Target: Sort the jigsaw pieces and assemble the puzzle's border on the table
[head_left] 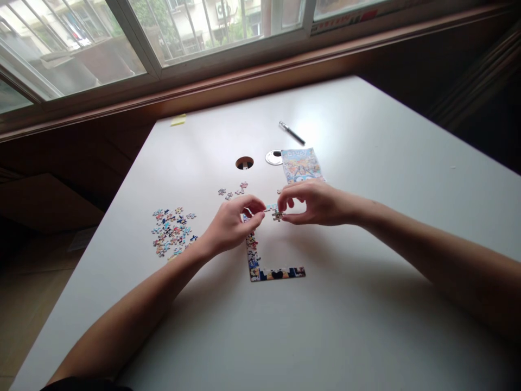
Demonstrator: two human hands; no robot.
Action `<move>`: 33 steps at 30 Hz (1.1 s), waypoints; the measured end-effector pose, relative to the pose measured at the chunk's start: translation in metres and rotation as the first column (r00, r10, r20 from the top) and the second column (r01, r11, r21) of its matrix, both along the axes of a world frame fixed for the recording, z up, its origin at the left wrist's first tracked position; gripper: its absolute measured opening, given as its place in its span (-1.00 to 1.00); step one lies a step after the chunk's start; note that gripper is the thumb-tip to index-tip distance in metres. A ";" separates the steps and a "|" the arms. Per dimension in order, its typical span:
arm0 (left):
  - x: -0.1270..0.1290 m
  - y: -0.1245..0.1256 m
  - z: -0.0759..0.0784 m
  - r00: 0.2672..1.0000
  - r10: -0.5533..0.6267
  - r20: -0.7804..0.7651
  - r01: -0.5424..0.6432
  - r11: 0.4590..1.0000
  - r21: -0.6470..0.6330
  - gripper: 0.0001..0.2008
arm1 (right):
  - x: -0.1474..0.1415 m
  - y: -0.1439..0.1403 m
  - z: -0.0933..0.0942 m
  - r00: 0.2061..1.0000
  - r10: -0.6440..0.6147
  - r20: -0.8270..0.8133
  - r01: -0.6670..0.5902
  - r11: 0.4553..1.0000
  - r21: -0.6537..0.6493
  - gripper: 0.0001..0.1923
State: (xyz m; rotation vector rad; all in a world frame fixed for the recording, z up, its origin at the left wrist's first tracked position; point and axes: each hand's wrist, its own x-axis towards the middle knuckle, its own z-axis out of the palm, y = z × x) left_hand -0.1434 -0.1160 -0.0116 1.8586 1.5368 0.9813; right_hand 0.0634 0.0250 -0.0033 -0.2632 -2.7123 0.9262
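My left hand (236, 220) has thumb and fingertips pinched at the edge of a small jigsaw piece. My right hand (315, 202) pinches another jigsaw piece (278, 216) close beside it. Whether the two pieces touch is too small to tell. Under and in front of my hands lies a joined puzzle border (277, 273): a bottom strip and a left side strip (253, 250) meet at a corner. The upper part of the border is partly hidden by my left hand. Several loose pieces (240, 189) rest just beyond the left hand.
A pile of loose jigsaw pieces (173, 231) spreads at the left. Beyond my right hand lie a picture sheet (302, 164), a round metallic cover (272, 157) and a pen (292, 133). A round hole (245, 163) opens in the white table (366, 315). A yellow note (178, 120) sits by the far edge.
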 end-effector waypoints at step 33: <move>0.002 -0.002 -0.014 0.744 -0.220 -0.631 0.375 0.919 0.122 -0.53 | 0.004 0.008 -0.011 0.981 -0.058 0.185 0.043 0.996 0.080 -0.90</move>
